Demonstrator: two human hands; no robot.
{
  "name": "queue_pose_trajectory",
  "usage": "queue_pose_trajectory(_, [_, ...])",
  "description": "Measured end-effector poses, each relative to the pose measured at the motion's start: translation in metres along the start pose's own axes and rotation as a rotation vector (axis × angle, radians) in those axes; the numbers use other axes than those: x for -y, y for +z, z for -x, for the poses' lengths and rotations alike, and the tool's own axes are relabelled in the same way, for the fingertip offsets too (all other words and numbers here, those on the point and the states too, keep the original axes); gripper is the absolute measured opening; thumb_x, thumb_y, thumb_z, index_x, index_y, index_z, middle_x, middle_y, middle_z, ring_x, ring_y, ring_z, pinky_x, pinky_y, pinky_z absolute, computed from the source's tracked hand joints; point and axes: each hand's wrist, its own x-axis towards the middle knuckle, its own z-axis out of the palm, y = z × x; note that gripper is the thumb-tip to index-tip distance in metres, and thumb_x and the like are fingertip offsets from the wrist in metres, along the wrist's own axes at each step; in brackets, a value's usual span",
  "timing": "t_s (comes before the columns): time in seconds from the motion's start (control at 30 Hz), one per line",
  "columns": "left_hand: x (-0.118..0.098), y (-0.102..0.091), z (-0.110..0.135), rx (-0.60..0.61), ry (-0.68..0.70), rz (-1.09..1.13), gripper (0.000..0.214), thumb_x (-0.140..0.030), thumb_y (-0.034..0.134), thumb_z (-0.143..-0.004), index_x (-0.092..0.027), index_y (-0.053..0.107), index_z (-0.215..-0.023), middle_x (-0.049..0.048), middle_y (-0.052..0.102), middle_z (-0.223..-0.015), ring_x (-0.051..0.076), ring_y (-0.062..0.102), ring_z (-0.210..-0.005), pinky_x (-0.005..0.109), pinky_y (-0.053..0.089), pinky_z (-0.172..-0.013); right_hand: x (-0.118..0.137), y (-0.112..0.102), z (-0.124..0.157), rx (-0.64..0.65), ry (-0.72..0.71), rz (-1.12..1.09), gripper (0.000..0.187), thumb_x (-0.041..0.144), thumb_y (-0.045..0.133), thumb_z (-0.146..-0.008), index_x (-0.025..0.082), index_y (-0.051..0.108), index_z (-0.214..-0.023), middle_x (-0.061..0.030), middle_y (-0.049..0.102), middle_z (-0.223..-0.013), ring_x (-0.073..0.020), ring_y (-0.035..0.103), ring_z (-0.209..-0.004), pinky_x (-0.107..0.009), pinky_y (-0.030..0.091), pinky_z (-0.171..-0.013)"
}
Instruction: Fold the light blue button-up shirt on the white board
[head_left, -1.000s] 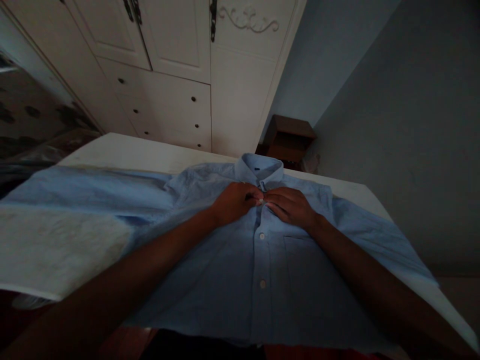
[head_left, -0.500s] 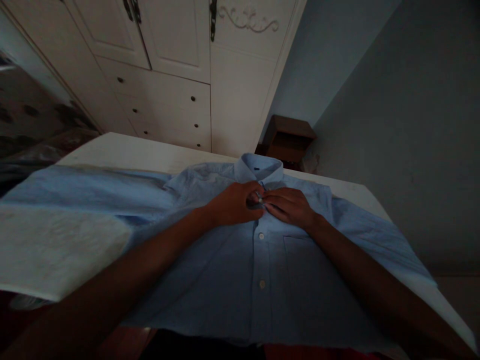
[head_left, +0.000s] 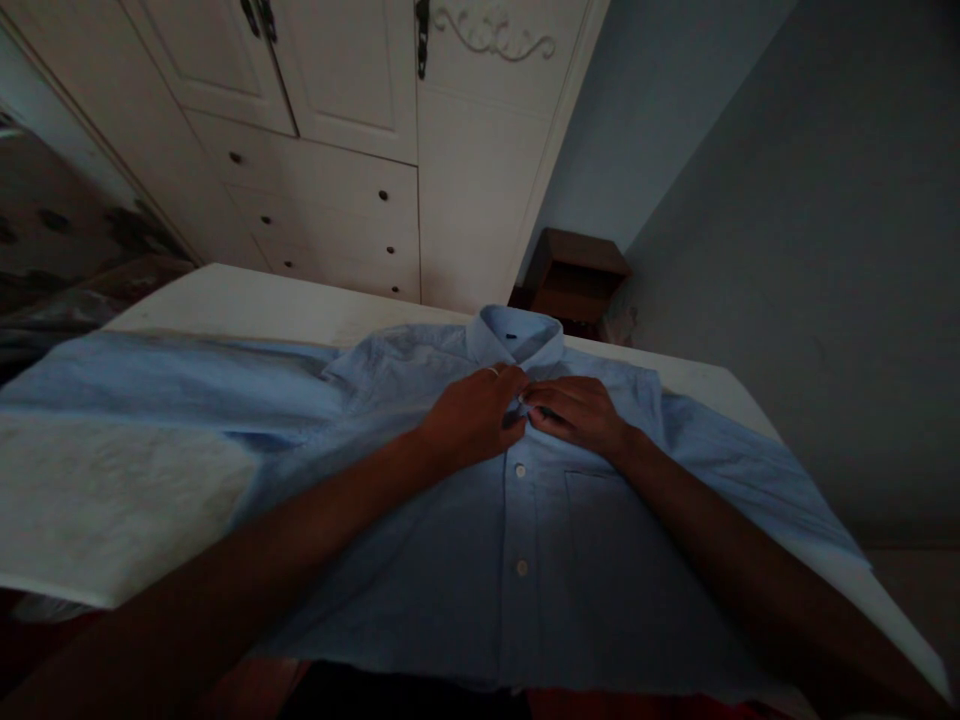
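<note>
A light blue button-up shirt lies front up, its collar at the far side and its sleeves spread to both sides. Just below the collar, my left hand pinches the front placket, and a ring shows on one finger. Facing it, my right hand grips the placket's other side with bent fingers. The fingertips of both hands meet around a spot where a small button partly shows. Two pale buttons, an upper one and a lower one, are visible further down the placket. A chest pocket lies beside my right forearm.
The shirt rests on a white table whose far edge runs near the collar. Beyond stands a white wardrobe with doors and drawers. A brown nightstand stands by the grey wall.
My left hand has turned, and its fingers have closed in toward my right fingertips, covering more of the button. My right hand stays nearly in place. The view has shifted slightly.
</note>
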Motion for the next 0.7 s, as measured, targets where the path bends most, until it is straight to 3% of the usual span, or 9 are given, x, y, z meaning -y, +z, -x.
queue_pose_trajectory(0.23, [-0.012, 0.009, 0.005, -0.104, -0.092, -0.058, 0.024, -0.026, 0.054, -0.087, -0.019, 0.052, -0.109, 0.0075, 0.068, -0.099, 0.022, 0.065, -0.094, 0.034, 0.051, -0.083, 0.000, -0.001, 0.000, -0.039, 0.011, -0.011, 0.007, 0.022, 0.057, -0.089, 0.021, 0.063, -0.094, -0.0032, 0.075, -0.091, -0.0146, 0.071, -0.078, -0.025, 0.056, -0.068])
queue_pose_trajectory(0.47, [-0.012, 0.015, 0.007, -0.113, -0.102, -0.174, 0.026, -0.023, 0.055, -0.087, -0.020, 0.050, -0.112, 0.0061, 0.070, -0.099, 0.020, 0.067, -0.088, 0.030, 0.052, -0.076, -0.001, 0.000, 0.000, -0.037, 0.009, -0.040, 0.010, 0.021, 0.057, -0.089, 0.021, 0.061, -0.098, -0.0020, 0.075, -0.088, -0.0135, 0.071, -0.076, -0.024, 0.056, -0.069])
queue_pose_trajectory(0.7, [-0.010, 0.017, 0.006, -0.134, -0.129, -0.105, 0.017, -0.018, 0.054, -0.088, -0.020, 0.051, -0.104, 0.0043, 0.070, -0.094, 0.018, 0.067, -0.086, 0.030, 0.052, -0.079, 0.000, 0.002, 0.003, -0.022, 0.051, -0.013, 0.009, 0.023, 0.056, -0.092, 0.021, 0.063, -0.097, -0.0009, 0.074, -0.083, -0.0126, 0.069, -0.070, -0.023, 0.054, -0.067])
